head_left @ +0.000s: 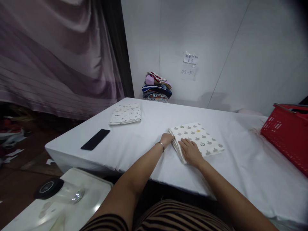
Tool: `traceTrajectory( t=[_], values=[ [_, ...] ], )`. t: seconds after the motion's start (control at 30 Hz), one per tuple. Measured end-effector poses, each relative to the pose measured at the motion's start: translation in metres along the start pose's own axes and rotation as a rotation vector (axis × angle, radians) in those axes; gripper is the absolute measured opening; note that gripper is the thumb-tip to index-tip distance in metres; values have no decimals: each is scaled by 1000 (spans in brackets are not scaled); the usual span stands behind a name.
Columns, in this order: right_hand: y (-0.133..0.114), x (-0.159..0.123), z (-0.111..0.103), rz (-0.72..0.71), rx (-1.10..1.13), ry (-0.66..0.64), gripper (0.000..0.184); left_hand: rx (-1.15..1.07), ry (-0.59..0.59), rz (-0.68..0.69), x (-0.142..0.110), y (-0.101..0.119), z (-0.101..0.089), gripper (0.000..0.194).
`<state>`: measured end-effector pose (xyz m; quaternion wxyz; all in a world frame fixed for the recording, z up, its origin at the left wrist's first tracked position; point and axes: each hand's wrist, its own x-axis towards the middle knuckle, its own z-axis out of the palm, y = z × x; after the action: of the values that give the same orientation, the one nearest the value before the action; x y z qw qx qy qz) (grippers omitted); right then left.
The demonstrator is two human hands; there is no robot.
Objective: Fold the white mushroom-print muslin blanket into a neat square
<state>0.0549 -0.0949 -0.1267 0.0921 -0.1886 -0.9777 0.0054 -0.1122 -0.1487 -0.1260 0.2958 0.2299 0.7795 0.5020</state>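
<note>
A folded white cloth [196,136] printed with grey, green and yellow motifs lies on the white-covered table [149,150] in front of me. At its left folded edge, my left hand [167,138] is closed, pinching the layers there; a bracelet circles that wrist. Flat on top of the cloth near its front left part rests my right hand [190,151], fingers stretched out. Another folded white cloth [126,114] with small dark prints sits farther back on the left.
A black flat rectangular object [95,139] lies at the table's left. On the right stands a red plastic basket [287,131]. Folded fabrics [157,88] are stacked behind the table by the wall. A lower white surface [89,186] at front left holds a clear container with a black lid [49,188].
</note>
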Motion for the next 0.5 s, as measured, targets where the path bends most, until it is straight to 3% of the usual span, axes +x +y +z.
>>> traceTrajectory(
  t=[0.13, 0.23, 0.37, 0.5],
  values=[
    [-1, -1, -2, 8, -6, 0, 44, 73, 85, 69, 3, -9, 0, 5],
    [-1, 0, 0, 13, -6, 1, 44, 118, 144, 106, 2, -11, 1, 8],
    [0, 0, 2, 14, -10, 13, 43, 114, 104, 120, 1, -9, 3, 1],
    [0, 0, 3, 11, -7, 18, 43, 29, 49, 71, 1, -7, 5, 9]
  ],
)
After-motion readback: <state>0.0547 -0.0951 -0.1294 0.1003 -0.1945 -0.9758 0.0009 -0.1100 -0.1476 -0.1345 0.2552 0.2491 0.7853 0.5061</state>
